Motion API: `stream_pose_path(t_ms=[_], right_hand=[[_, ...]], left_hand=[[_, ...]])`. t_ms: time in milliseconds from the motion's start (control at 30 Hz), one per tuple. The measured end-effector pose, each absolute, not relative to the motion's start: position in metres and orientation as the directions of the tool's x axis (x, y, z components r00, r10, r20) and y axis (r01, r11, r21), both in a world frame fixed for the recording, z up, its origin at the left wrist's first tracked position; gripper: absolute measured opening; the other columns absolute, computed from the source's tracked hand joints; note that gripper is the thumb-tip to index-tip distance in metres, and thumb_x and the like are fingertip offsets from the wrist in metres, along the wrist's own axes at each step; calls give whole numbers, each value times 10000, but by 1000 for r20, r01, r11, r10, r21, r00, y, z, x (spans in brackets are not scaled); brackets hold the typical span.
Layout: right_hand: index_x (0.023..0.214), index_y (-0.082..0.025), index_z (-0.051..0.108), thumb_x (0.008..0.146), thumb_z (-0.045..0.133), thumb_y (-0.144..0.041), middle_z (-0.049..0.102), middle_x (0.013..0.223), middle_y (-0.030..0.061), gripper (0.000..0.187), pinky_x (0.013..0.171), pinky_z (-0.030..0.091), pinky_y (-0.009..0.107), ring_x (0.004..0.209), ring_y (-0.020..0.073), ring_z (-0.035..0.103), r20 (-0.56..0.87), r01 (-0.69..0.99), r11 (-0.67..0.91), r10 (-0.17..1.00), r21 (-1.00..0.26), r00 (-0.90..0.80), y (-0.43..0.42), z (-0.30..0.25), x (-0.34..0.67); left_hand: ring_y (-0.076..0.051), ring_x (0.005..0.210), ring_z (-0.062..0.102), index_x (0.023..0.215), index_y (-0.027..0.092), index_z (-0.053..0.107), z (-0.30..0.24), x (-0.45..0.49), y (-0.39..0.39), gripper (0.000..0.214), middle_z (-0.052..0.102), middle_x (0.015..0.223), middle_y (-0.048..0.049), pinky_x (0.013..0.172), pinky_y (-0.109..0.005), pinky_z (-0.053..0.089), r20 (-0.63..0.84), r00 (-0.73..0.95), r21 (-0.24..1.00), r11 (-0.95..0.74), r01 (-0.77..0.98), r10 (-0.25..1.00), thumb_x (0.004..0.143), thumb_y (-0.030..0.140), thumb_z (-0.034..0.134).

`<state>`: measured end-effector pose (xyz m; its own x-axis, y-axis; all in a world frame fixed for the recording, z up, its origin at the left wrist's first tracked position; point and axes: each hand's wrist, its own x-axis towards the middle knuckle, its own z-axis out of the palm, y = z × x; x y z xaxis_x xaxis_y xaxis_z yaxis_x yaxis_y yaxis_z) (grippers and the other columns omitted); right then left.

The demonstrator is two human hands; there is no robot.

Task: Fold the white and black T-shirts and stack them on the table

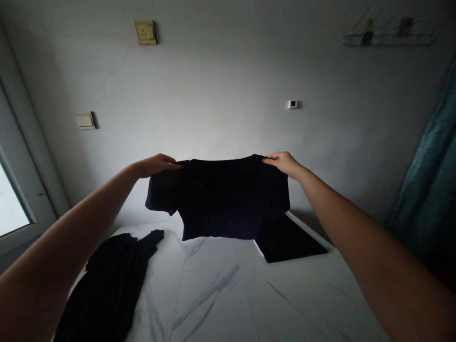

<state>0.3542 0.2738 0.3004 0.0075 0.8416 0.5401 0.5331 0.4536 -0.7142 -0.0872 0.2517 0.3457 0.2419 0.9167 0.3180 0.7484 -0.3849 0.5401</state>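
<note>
A crumpled garment (107,285) lies on the white tabletop (213,294). The left hand (156,165) and right hand (285,163) each keep a pinching grip on a shoulder of the dark T-shirt (221,199), which hangs in the air above the tabletop. A folded cloth (288,242) lies to the right.

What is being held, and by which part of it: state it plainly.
A dark T-shirt, held up in the air by its two shoulders: the left hand pinches one shoulder, the right hand the other.
</note>
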Motion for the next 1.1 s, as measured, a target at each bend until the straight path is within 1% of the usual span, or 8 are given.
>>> stream_pose_path(t_ms=[167, 267, 400, 500, 667, 833, 933, 1100], right_hand=[[826, -148, 747, 689, 822, -360, 736, 794, 83, 264, 699, 579, 323, 716, 215, 697, 98, 458, 222, 955, -861, -279, 237, 308, 373], [871, -158, 739, 712, 811, -379, 739, 816, 86, 282, 713, 596, 327, 723, 214, 705, 124, 389, 232, 951, -891, -283, 231, 315, 380], [926, -178, 724, 762, 776, -398, 744, 886, 84, 279, 753, 588, 299, 758, 188, 702, 293, 251, 348, 927, -903, -232, 248, 314, 370], [900, -166, 726, 785, 761, -389, 741, 878, 85, 254, 758, 577, 298, 734, 170, 688, 243, 295, 304, 943, -906, -226, 273, 295, 348], [854, -159, 733, 775, 735, -464, 710, 735, 38, 315, 636, 520, 273, 625, 148, 624, 149, 487, 262, 955, -833, -258, 335, 208, 309], [686, -160, 698, 809, 663, -478, 623, 595, -22, 342, 594, 404, 237, 611, 143, 571, 178, 754, 268, 963, -599, -200, 399, 77, 281], [785, -195, 729, 847, 647, -411, 705, 772, 18, 240, 627, 387, 241, 762, 176, 627, 172, 852, 171, 980, -495, -97, 424, 11, 269], [928, -245, 732, 901, 610, -387, 732, 1002, 30, 189, 694, 411, 249, 940, 195, 653, 173, 881, 110, 984, -461, -32, 452, -41, 259]], left_hand=[[-223, 755, 658, 773, 217, 746, 358, -100, 211, 258, 678, 691, -21, 639, -295, 522, 2, 217, 555, -182, 812, 976, 618, 418, 793], [-237, 802, 665, 875, 201, 737, 365, -111, 200, 308, 688, 757, -36, 674, -322, 543, -49, 291, 629, -196, 752, 956, 695, 451, 736], [-204, 793, 654, 969, 178, 698, 367, -123, 215, 402, 716, 893, -63, 702, -323, 553, 92, 344, 761, -289, 581, 934, 716, 489, 709], [-188, 755, 648, 900, 186, 709, 347, -128, 245, 380, 723, 892, -70, 690, -311, 548, 52, 359, 786, -260, 562, 932, 674, 488, 748], [-198, 720, 637, 786, 208, 726, 254, -138, 316, 369, 717, 808, -55, 652, -295, 509, -131, 355, 724, -156, 672, 926, 641, 548, 730], [-159, 561, 524, 648, 204, 685, 120, -148, 388, 356, 574, 539, 15, 524, -260, 378, -81, 194, 595, -109, 796, 978, 566, 549, 714], [-152, 541, 499, 640, 193, 650, 49, -152, 420, 380, 517, 501, 33, 522, -259, 355, -25, 136, 614, -93, 784, 990, 582, 568, 673], [-192, 651, 571, 723, 180, 653, -24, -154, 456, 373, 617, 617, -9, 613, -285, 421, 65, 55, 621, -84, 780, 996, 677, 541, 570]])
